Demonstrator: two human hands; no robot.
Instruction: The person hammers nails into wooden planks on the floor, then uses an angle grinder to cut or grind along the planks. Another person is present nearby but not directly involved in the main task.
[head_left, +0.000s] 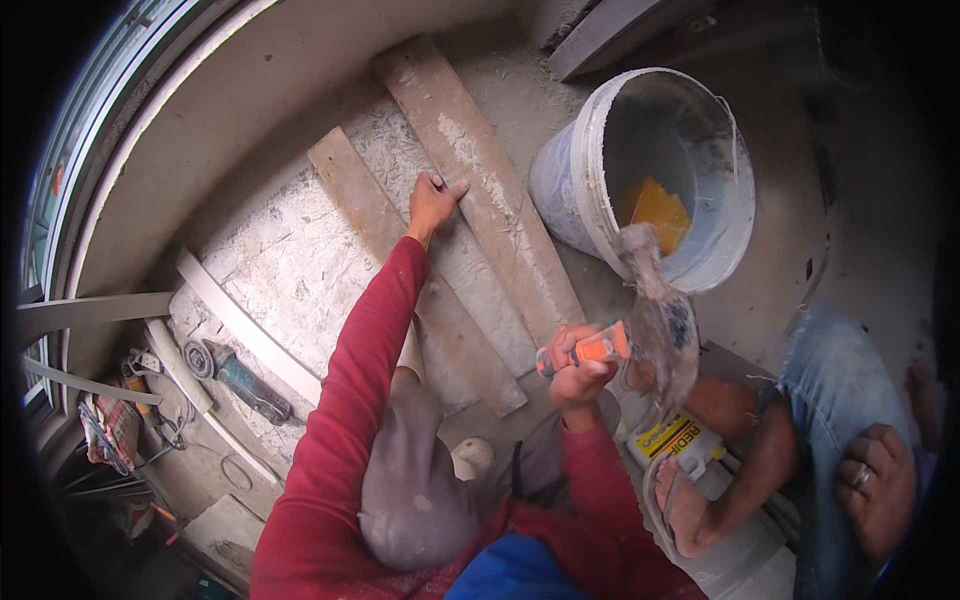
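Note:
My left hand point(434, 205) reaches forward, its fingers curled at the left edge of a long wooden board point(480, 180) and the thumb lying on its face. White plaster patches mark this board. A second, narrower board point(440, 310) lies beside it to the left, under my forearm. My right hand point(582, 365) is wrapped round the orange handle of what looks like a wide trowel point(665, 330). Its blade is caked with grey-white plaster and somewhat blurred, near the bucket's lower rim. Inside the large white bucket point(570, 190) is a yellow piece point(660, 212).
A plaster-smeared white sheet point(270, 250) lies under the boards. At left are a green angle grinder point(245, 385), pale curved-looking strips point(250, 315) and cables. Another person's bare foot point(685, 505) and jeans-clad knee point(840, 370) are at right, by a yellow-and-white bag point(680, 440).

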